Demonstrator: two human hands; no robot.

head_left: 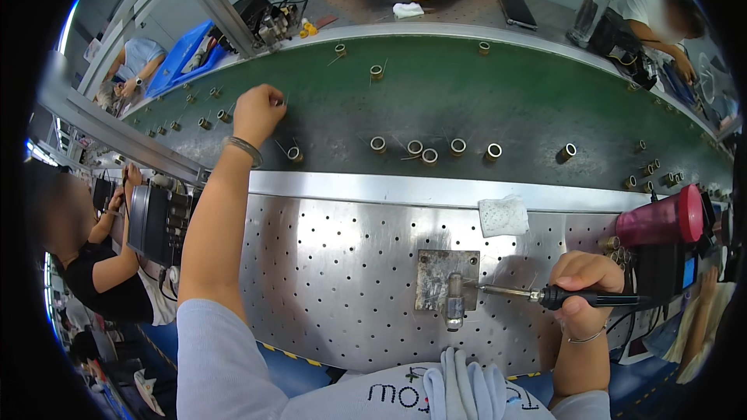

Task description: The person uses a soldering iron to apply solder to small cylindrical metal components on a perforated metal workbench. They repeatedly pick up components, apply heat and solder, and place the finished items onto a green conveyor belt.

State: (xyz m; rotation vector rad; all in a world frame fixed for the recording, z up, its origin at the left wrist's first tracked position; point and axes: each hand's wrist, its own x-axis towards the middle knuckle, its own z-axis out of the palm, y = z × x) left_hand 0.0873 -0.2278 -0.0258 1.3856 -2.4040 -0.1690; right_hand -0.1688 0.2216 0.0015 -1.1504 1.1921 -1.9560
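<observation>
Heat is the likely hazard in the head view: the right hand (582, 284) grips one soldering iron (545, 295), tip at the single metal jig (447, 284), while the left hand (257, 113), fingers pinched shut, reaches among roughly two dozen small coils (420, 148) on the green conveyor belt (506, 93).

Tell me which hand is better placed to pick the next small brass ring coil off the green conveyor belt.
Probably the left hand: it is already stretched out over the green conveyor belt, closed among the small brass ring coils. The right hand grips a black-handled soldering iron by the metal fixture plate.
</observation>
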